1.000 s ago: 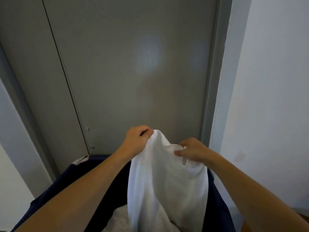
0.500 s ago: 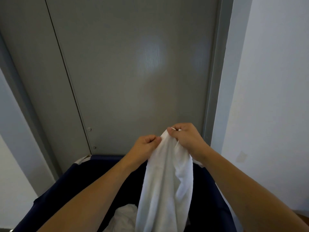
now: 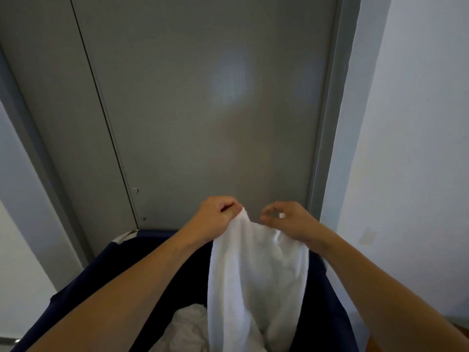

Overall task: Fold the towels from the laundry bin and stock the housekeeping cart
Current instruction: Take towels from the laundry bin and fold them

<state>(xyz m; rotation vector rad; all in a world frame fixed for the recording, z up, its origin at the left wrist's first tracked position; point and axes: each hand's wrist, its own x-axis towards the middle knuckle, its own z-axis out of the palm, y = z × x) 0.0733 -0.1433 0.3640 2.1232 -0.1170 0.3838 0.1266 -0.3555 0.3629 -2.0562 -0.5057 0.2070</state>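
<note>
Both hands hold a white towel (image 3: 256,280) up by its top edge: left hand (image 3: 215,219) pinches a corner, right hand (image 3: 289,222) curls around bunched cloth. It hangs limp and creased into the navy laundry bin (image 3: 83,288); a grey door (image 3: 203,110) stands behind.

Straight ahead stands a grey door (image 3: 215,110), a thin vertical seam running down its left part and two small screws low beside that seam. A grey door frame (image 3: 330,123) borders it, and a pale wall (image 3: 418,148) fills the right.
</note>
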